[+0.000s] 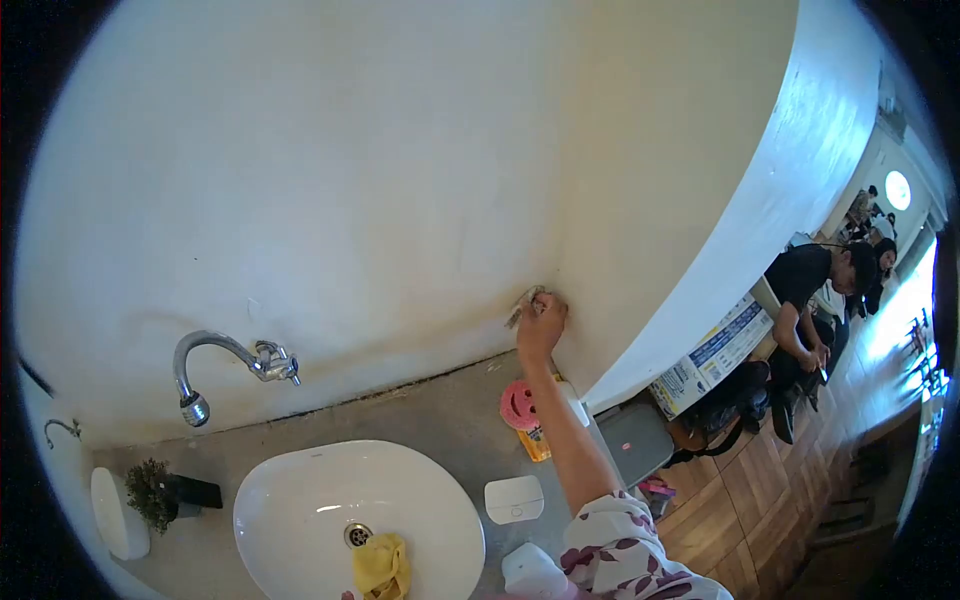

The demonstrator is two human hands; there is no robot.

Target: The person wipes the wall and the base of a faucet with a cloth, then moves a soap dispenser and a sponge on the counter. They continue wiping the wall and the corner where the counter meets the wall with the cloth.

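Head camera looks down over a grey bench [440,415] with a white basin [300,510] set on it and a chrome tap [215,365] coming out of the white wall [350,180] above. The right hand [541,322] is stretched out at arm's length to the corner of the wall, its fingers closed around a small crumpled cloth [524,303] that it presses against the plaster just above the bench; the thing is small in this view, so it may be a rag or a wad of paper. The left hand is not in the picture, so its state cannot be told.

Below the raised arm, a pink round sponge [518,404] with a face on it stands on the bench, touching an orange packet [537,443]. A white soap dish [514,499] lies near the basin's right side, and a yellow cloth [381,566] is bunched inside the basin beside the drain. A small potted plant [152,492] stands at the far left. Off to the right, beyond the wall's edge, other people [815,300] sit over a wooden floor, well apart.

By the look of it, the step in hand is wiping a mark low in the wall corner. The next move calls for steady pressure and short strokes along the seam, keeping the forearm clear of the sponge and packet beneath it.
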